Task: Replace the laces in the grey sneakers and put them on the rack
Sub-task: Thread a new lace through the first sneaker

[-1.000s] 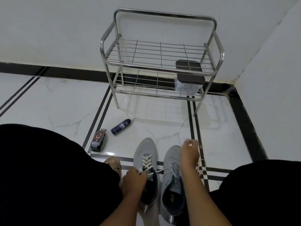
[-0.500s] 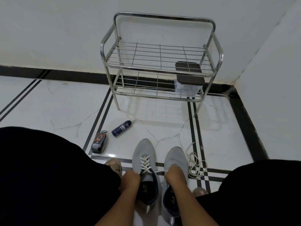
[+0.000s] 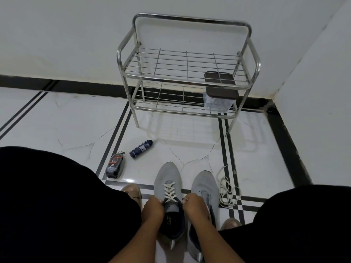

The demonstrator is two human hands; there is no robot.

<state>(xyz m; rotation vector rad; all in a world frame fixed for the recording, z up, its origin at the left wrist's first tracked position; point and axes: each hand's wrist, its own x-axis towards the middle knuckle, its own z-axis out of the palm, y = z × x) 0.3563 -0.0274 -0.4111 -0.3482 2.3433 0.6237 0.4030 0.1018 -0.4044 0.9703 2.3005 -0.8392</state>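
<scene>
Both hands sit at the near collar of the left grey sneaker [image 3: 168, 188], left hand [image 3: 152, 208] and right hand [image 3: 195, 206] each closed, pinching an end of its white lace [image 3: 170, 191] on either side of the tongue. Right grey sneaker [image 3: 204, 185] stands just beside it, unlaced, with a loose lace [image 3: 227, 191] heaped on the floor [image 3: 76, 120] to its right. Metal rack [image 3: 187, 69] stands far, against the wall; a dark bottle [image 3: 141, 149] and a black pack [image 3: 114, 166] lie left of the sneakers.
</scene>
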